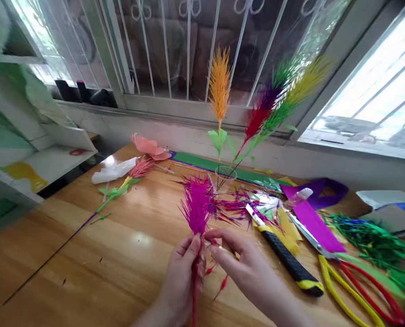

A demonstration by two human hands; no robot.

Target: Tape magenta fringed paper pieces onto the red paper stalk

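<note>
A magenta bristly paper flower spike (pixel 197 206) stands upright at the middle of the table, on a red stem (pixel 194 299). My left hand (pixel 180 272) is wrapped round the stem just under the bristles, its thumb pressed against the base. From the right, my right hand (pixel 245 261) reaches to the same base, thumb and forefinger close together. Something thin and pale shows by its fingers, too small to name. Small red paper bits (pixel 223 285) lie on the wood beneath. Loose red and purple strips (pixel 228 209) are scattered behind the spike.
A utility knife (pixel 286 256) and scissors (pixel 354 281) lie right, beside a small bottle (pixel 299 197) and green shreds (pixel 372 238). Finished paper stalks stand in a clear cup (pixel 226 172) at the back. Another flower stalk (pixel 86 222) lies left on the table (pixel 121 272).
</note>
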